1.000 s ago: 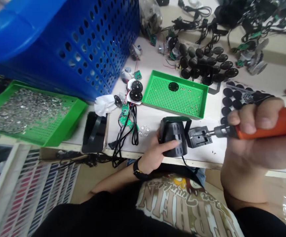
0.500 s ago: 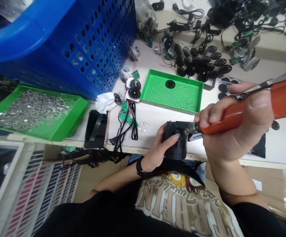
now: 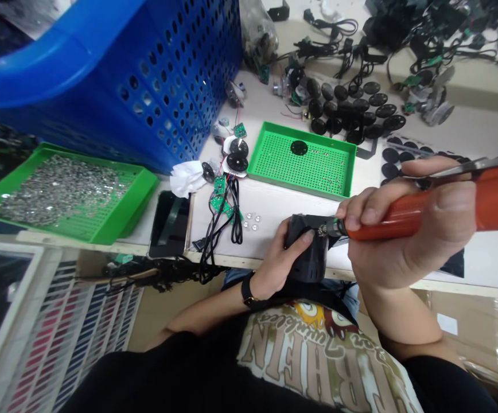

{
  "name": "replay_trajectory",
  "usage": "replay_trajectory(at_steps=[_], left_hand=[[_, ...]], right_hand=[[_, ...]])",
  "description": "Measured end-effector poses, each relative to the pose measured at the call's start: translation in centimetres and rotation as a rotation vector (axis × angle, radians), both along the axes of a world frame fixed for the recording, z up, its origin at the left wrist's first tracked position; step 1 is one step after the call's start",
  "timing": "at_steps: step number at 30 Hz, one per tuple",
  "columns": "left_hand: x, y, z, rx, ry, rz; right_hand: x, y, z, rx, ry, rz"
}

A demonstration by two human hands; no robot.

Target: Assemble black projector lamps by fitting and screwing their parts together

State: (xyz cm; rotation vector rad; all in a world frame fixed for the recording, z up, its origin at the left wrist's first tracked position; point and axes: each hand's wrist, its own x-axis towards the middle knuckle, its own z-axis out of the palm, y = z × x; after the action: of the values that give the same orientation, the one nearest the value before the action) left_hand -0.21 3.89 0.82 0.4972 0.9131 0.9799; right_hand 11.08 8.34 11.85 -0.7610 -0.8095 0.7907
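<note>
My left hand (image 3: 277, 264) is closed around a black plastic housing (image 3: 311, 261) at the front edge of the workbench, its thumb lying on top. My right hand (image 3: 397, 244) grips an orange power screwdriver (image 3: 412, 215), which points left. A long metal strip (image 3: 455, 169) runs along the tool under my fingers; whether it is a lever or a separate piece I cannot tell. The screwdriver's tip meets the upper right part of the housing, by some small shiny metal; the exact contact is too small to make out.
A green perforated tray (image 3: 257, 169) holds a black disc and small screws. Left are a green tray (image 3: 146, 183) of metal parts, a blue basket (image 3: 180, 74) and a phone (image 3: 163, 246). Black cables (image 3: 236, 218) and clear discs (image 3: 251, 222) lie nearer. Behind sit several black discs (image 3: 361, 106).
The view has shifted slightly, so the bench things appear a little further right. The housing seems turned a little, with the screwdriver still at it. Both hands keep their grip.
</note>
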Motion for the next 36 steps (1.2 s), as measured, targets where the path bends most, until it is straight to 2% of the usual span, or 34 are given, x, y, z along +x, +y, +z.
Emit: replay_trajectory(at_steps=[5,11,15,20,25,32,36], left_hand=[[0.1,0.0,-0.3,-0.008,-0.004,0.019],[0.1,0.0,-0.2,-0.034,-0.043,0.054],[0.0,0.2,0.3,-0.024,-0.053,0.017],[-0.1,0.3,1.0,-0.013,-0.019,-0.015],[0.0,0.2,0.9,0.018,0.013,-0.011],[0.1,0.0,0.7,0.001,-0.017,0.01],[0.2,0.0,0.7,-0.017,-0.028,0.014]], right_hand=[[0.2,-0.1,0.2,0.0,-0.003,0.007],[1.8,-0.6,0.1,0.013,-0.028,-0.01],[2.2,-0.8,-0.3,0.04,-0.039,-0.008],[1.4,-0.7,0.3,-0.014,-0.029,0.0],[0.2,-0.8,0.3,-0.038,0.021,-0.025],[-0.2,-1.1,-0.5,0.024,0.025,0.026],[-0.3,-1.1,-0.5,0.055,0.015,-0.001]])
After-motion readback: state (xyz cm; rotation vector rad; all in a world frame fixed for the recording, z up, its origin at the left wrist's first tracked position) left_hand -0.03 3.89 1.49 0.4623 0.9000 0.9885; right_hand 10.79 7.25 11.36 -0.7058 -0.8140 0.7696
